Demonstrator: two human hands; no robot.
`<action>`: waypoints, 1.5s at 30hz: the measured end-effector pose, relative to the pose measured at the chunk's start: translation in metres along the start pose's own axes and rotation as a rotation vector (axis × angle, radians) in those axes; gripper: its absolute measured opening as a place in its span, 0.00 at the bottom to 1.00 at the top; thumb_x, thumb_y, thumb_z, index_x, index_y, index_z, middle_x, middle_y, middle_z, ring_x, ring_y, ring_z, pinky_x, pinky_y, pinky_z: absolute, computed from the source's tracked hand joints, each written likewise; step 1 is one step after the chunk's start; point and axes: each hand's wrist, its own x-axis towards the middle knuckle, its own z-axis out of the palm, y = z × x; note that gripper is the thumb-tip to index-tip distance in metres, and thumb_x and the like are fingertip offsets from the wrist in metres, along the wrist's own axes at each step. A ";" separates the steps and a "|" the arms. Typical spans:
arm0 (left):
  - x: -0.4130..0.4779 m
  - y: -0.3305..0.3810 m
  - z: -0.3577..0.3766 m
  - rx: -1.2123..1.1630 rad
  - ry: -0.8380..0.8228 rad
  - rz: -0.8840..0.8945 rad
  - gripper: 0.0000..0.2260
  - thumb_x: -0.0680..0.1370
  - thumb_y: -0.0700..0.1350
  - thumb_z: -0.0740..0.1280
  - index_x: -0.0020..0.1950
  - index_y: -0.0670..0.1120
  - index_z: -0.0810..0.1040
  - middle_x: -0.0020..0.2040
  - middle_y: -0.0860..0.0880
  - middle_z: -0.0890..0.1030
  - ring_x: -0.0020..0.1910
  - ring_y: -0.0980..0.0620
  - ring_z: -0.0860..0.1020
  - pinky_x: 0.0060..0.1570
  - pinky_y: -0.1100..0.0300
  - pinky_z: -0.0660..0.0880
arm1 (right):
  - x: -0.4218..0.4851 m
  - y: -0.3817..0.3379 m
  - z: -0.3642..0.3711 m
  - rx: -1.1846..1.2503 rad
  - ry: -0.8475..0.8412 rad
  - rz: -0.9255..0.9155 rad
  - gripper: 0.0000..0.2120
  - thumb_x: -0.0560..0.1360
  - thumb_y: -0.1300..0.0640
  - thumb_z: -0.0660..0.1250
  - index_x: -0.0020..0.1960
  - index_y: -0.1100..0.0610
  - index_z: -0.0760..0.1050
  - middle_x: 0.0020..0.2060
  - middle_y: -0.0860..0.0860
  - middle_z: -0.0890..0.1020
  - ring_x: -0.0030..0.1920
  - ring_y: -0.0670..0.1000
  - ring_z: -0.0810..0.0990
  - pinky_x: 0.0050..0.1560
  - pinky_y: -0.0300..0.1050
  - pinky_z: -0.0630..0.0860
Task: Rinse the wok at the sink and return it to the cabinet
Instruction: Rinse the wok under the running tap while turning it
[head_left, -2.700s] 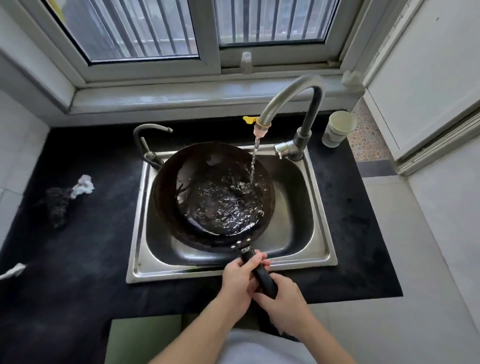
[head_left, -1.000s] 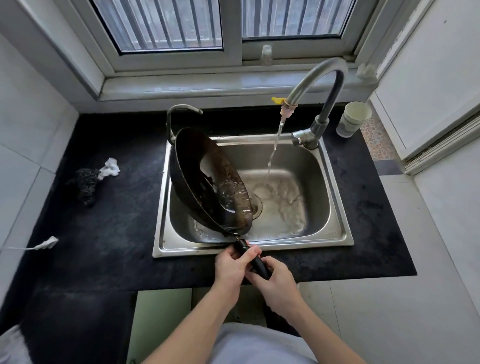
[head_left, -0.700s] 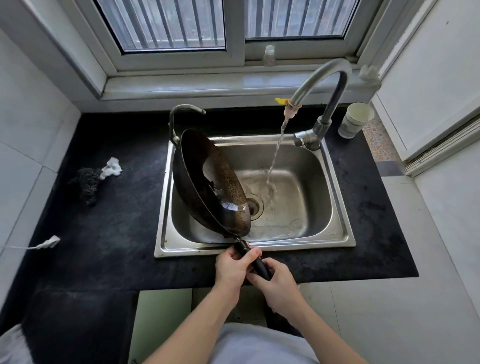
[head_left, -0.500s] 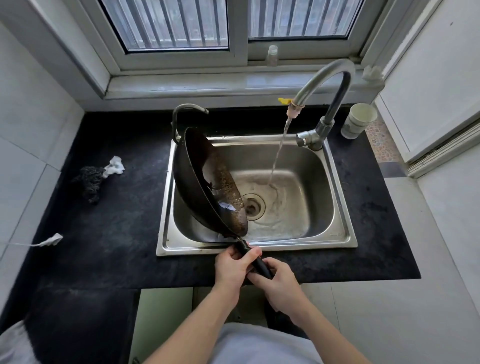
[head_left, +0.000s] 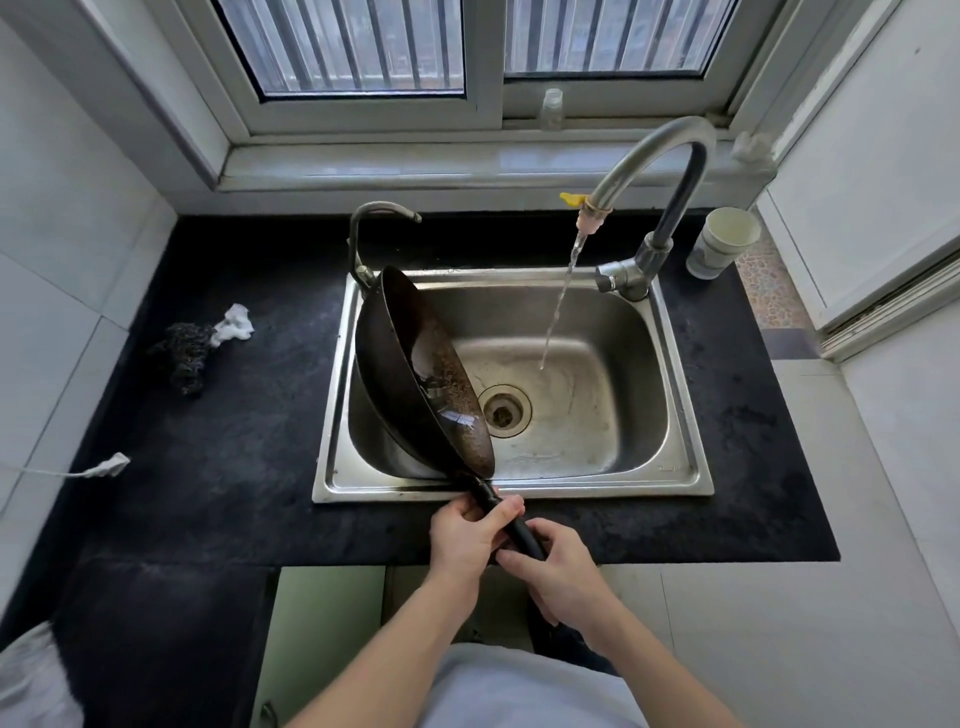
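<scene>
The wok (head_left: 410, 364) has tipped from level to steeply on edge, seemingly emptied, clear of the stream (head_left: 559, 306).

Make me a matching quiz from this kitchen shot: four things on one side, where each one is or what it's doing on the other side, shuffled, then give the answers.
Things
1. wok
2. tall faucet
3. paper cup
4. dark scouring pad

Place or state
A. on the counter, left of the sink
B. steeply tilted in the sink, handle gripped by the left hand and right hand
C. pouring water into the sink
D. on the counter, right of the faucet's base

Pairs: 1-B, 2-C, 3-D, 4-A
</scene>
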 end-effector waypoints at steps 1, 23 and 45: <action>0.000 0.000 0.000 0.000 0.004 0.004 0.11 0.71 0.39 0.77 0.52 0.39 0.82 0.46 0.42 0.87 0.45 0.48 0.86 0.47 0.54 0.82 | 0.000 0.000 0.000 0.005 -0.009 0.004 0.09 0.75 0.54 0.73 0.53 0.54 0.78 0.32 0.50 0.81 0.23 0.47 0.73 0.22 0.41 0.68; -0.004 -0.006 0.015 -0.302 -0.155 -0.085 0.14 0.77 0.36 0.69 0.62 0.36 0.77 0.56 0.39 0.83 0.57 0.44 0.82 0.61 0.48 0.77 | -0.003 -0.001 -0.017 0.129 -0.144 0.009 0.08 0.77 0.60 0.70 0.54 0.58 0.75 0.25 0.52 0.74 0.21 0.50 0.66 0.20 0.42 0.64; 0.001 0.003 0.044 -0.181 -0.296 -0.043 0.09 0.76 0.36 0.69 0.56 0.37 0.77 0.45 0.41 0.84 0.49 0.45 0.84 0.52 0.54 0.80 | -0.006 -0.007 -0.020 -0.269 0.299 0.051 0.11 0.81 0.49 0.64 0.63 0.47 0.73 0.48 0.47 0.84 0.46 0.46 0.82 0.44 0.39 0.78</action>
